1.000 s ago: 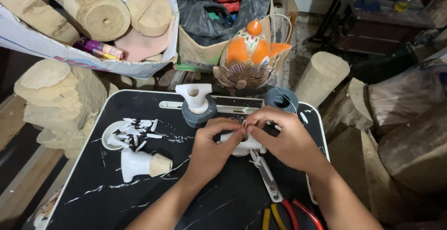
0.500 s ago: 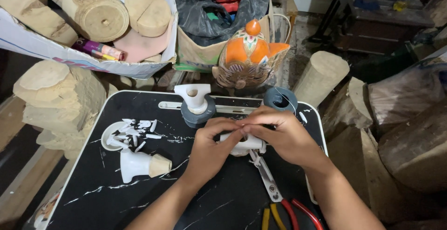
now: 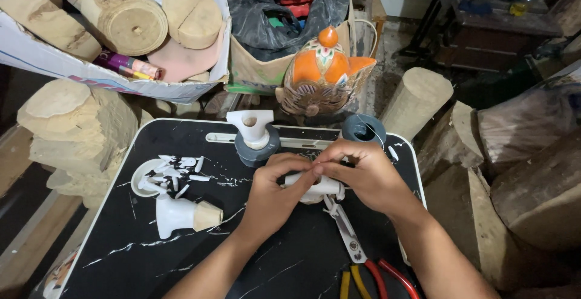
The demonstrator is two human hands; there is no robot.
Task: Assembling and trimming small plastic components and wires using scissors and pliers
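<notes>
Both hands mostly hide the white piece (image 3: 321, 185); pliers (image 3: 363, 262) cut off.

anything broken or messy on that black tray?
Yes. White fragments lie scattered over a white disc at the black tray's left side, like chips off a broken piece. A white stemmed piece lies tipped on its side below them. Both hands, left hand and right hand, pinch another white piece.

Blk marbled table (image 3: 151, 262), wht piece (image 3: 324, 185), orange owl (image 3: 324, 72).
</notes>
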